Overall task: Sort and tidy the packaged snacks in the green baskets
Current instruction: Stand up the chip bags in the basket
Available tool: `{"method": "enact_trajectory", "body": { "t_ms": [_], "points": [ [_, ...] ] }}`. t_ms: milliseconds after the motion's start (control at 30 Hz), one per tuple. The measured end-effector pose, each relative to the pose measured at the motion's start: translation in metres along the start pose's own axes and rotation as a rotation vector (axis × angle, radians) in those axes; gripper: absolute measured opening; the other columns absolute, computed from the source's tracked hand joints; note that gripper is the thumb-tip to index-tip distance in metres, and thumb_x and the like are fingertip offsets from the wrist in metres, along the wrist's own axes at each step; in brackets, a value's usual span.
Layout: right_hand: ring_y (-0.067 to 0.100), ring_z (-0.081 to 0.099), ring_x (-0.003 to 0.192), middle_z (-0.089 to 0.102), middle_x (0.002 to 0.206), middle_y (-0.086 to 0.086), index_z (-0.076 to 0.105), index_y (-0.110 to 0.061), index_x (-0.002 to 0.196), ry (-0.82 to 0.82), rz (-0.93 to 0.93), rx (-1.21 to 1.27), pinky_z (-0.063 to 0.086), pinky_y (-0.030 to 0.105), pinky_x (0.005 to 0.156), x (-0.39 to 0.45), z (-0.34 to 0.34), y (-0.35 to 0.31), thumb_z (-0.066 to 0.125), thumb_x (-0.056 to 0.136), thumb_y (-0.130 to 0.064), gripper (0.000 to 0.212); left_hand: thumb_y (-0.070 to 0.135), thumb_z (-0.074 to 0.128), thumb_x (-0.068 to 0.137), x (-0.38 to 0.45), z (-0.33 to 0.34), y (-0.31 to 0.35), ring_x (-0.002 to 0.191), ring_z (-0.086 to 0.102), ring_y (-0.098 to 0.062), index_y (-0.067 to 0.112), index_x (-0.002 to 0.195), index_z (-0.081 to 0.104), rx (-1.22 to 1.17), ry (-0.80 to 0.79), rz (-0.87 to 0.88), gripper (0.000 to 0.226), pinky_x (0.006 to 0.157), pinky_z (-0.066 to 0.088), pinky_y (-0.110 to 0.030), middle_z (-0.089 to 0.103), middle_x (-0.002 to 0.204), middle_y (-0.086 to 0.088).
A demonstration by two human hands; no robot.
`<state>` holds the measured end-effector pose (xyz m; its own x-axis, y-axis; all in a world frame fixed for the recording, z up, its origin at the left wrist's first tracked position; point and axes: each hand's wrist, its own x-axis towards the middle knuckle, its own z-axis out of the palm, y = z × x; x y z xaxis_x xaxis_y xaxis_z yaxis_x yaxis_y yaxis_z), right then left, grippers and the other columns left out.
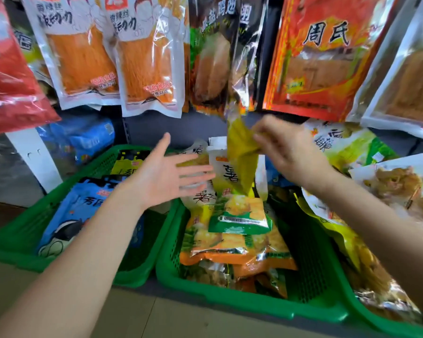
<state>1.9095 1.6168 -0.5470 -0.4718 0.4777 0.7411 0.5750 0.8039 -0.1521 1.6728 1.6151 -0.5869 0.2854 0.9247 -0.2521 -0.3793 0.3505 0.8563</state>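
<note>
Both forearms reach in over the middle green basket (230,298), the landmark here. Right hand (286,147), above that basket's far end, pinches a yellow-green snack packet (242,152) by its upper edge; the packet hangs over the stacked yellow-and-green packets (239,215) inside. Left hand (166,176), above the basket's left rim, is spread flat and holds nothing. Left of it, a second green basket (17,240) holds blue packets (69,215). Risk: the light pinch may slip, or the swinging packet may snag the hanging bags (213,57) directly above the basket and drop into the wrong pile.
</note>
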Motion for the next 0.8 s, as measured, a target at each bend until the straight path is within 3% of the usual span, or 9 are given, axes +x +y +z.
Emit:
{"method": "enact_trajectory", "body": {
  "t_ms": [133,200,333,467,567,633,667,733,800],
  "points": [
    [0.027,0.058,0.069,0.057,0.080,0.006,0.056,-0.010,0.089,-0.297,-0.264,-0.169,0.048,0.034,0.054,-0.022,0.039,-0.023,0.043,0.093,-0.018,0.016,0.071,0.043,0.076,-0.018,-0.025,0.007,0.101,0.066,-0.032,0.012,0.128,0.049,0.019,0.006,-0.034,0.079,0.077,0.058,-0.042,0.066,0.115,-0.018],
    [0.029,0.061,0.078,0.060,0.089,0.008,0.056,-0.011,0.092,-0.402,-0.379,-0.202,0.053,0.036,0.058,-0.029,0.055,-0.033,0.051,0.087,-0.009,0.008,0.068,0.046,0.070,-0.027,-0.041,0.008,0.094,0.068,-0.033,0.014,0.124,0.052,0.051,0.030,-0.078,0.076,0.075,0.058,-0.043,0.067,0.110,-0.018],
    [0.028,0.061,0.087,0.063,0.091,0.008,0.056,-0.010,0.096,-0.404,-0.588,-0.203,0.052,0.034,0.068,-0.023,0.078,-0.063,0.052,0.084,0.000,0.016,0.036,0.051,0.086,-0.046,-0.074,0.003,0.071,0.069,-0.020,0.013,0.127,0.053,0.265,0.164,-0.127,0.047,0.056,0.057,-0.022,0.071,0.090,-0.010],
    [0.024,0.060,0.084,0.064,0.085,0.003,0.063,-0.012,0.091,-0.351,-0.684,-0.249,0.052,0.033,0.068,-0.015,0.104,-0.082,0.048,0.090,-0.005,0.017,0.023,0.057,0.086,-0.049,-0.089,-0.011,0.070,0.071,-0.019,0.009,0.112,0.059,0.141,0.193,-0.138,0.029,0.058,0.058,-0.027,0.070,0.090,-0.012],
    [0.023,0.060,0.081,0.065,0.089,0.002,0.064,-0.012,0.091,-0.367,-0.641,-0.213,0.051,0.033,0.068,-0.015,0.118,-0.082,0.045,0.093,-0.013,0.019,0.005,0.052,0.091,-0.042,-0.098,-0.013,0.059,0.068,-0.014,0.005,0.112,0.055,0.085,0.300,-0.014,0.022,0.051,0.055,-0.023,0.069,0.076,-0.009],
    [0.024,0.060,0.087,0.065,0.102,0.004,0.062,-0.012,0.100,-0.395,-0.516,-0.201,0.053,0.035,0.071,-0.014,0.125,-0.076,0.057,0.088,-0.023,0.017,0.001,0.048,0.092,-0.042,-0.105,-0.007,0.057,0.067,-0.013,0.006,0.100,0.054,-0.006,0.350,0.072,0.012,0.049,0.054,-0.022,0.067,0.073,-0.008],
    [0.025,0.060,0.091,0.063,0.110,0.005,0.060,-0.012,0.106,-0.397,-0.427,-0.235,0.055,0.035,0.074,-0.013,0.129,-0.071,0.065,0.082,-0.025,0.028,0.000,0.046,0.093,-0.044,-0.109,-0.002,0.056,0.066,-0.013,0.006,0.091,0.053,-0.073,0.382,0.108,0.010,0.048,0.054,-0.021,0.065,0.075,-0.008],
    [0.028,0.060,0.097,0.059,0.118,0.008,0.057,-0.012,0.116,-0.409,-0.266,-0.269,0.056,0.035,0.075,-0.012,0.135,-0.064,0.071,0.074,-0.020,0.045,0.000,0.045,0.094,-0.048,-0.117,0.005,0.062,0.064,-0.013,0.007,0.079,0.050,-0.152,0.480,0.162,0.017,0.055,0.056,-0.021,0.059,0.082,-0.009],
    [0.034,0.059,0.103,0.055,0.126,0.014,0.054,-0.009,0.123,-0.449,-0.175,-0.167,0.056,0.040,0.076,-0.010,0.143,-0.065,0.057,0.082,-0.011,0.042,-0.002,0.046,0.093,-0.049,-0.126,0.006,0.073,0.059,-0.016,0.008,0.077,0.048,-0.121,0.592,0.202,0.019,0.071,0.053,-0.027,0.056,0.087,-0.009]
  ]
}}
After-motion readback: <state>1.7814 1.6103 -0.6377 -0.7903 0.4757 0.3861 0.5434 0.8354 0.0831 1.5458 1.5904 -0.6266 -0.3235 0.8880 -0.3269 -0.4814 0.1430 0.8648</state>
